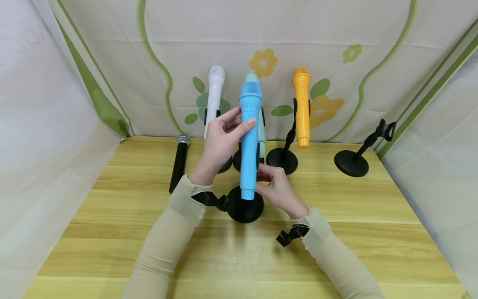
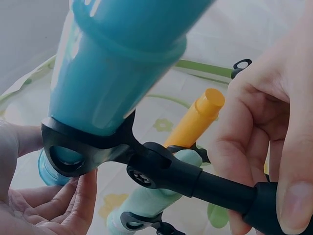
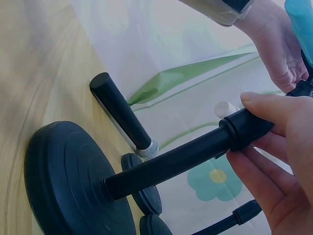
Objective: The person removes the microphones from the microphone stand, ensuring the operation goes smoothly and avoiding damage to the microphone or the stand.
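Note:
A blue microphone [image 1: 249,145] stands nearly upright in the black clip [image 2: 88,142] of a desk microphone stand [image 1: 244,214]. My left hand [image 1: 221,139] holds the microphone's upper body, thumb across its front and fingers at its side. Lower down, my right hand [image 1: 278,187] pinches the collar [image 3: 247,128] on the stand's pole [image 3: 171,164]. The round base [image 3: 73,181] rests on the wooden table. In the head view the microphone hides most of the pole.
Behind, a white microphone [image 1: 214,95], a mint-green one [image 1: 262,137] and an orange one [image 1: 301,108] sit in stands. A black microphone [image 1: 180,164] is at left, its silver head toward the back curtain. A stand without a microphone [image 1: 352,163] is at right.

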Action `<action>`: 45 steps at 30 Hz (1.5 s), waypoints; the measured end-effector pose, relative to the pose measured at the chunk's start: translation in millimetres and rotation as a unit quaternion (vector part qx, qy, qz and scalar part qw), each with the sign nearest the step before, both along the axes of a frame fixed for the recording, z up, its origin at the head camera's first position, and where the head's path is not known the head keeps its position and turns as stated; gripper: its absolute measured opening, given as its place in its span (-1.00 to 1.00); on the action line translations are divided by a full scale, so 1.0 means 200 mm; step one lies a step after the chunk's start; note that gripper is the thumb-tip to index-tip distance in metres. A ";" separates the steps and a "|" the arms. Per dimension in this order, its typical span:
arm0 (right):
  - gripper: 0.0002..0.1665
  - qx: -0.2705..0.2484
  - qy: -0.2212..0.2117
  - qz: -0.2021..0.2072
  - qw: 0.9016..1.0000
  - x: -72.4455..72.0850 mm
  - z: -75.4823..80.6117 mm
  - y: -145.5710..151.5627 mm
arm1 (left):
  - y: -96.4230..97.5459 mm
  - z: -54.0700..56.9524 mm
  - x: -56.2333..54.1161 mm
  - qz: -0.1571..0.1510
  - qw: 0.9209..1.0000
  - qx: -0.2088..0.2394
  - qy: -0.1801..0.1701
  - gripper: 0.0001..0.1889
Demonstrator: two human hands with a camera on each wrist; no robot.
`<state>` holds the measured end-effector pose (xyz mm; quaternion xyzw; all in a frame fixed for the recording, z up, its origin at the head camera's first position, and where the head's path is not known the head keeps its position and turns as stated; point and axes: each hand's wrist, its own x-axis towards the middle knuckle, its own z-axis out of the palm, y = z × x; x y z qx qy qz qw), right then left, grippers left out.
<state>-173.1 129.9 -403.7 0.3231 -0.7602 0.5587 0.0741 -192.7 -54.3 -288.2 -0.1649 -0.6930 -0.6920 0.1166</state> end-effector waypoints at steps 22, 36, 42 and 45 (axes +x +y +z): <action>-0.79 -0.003 0.009 0.013 1.000 0.01 -0.01 0.01 | 0.01 0.03 -0.03 -0.002 1.000 0.007 0.004 -0.41; -0.77 0.007 -0.021 0.002 1.000 0.02 -0.02 0.00 | -0.02 0.01 0.01 -0.023 1.000 0.004 -0.006 -0.37; -0.78 0.003 -0.019 0.002 1.000 0.02 -0.02 0.00 | -0.05 -0.01 0.05 -0.044 0.999 0.000 -0.016 -0.35; -0.78 -0.001 -0.012 0.005 1.000 0.02 -0.01 0.00 | -0.06 -0.03 0.07 -0.045 0.999 -0.010 -0.019 -0.36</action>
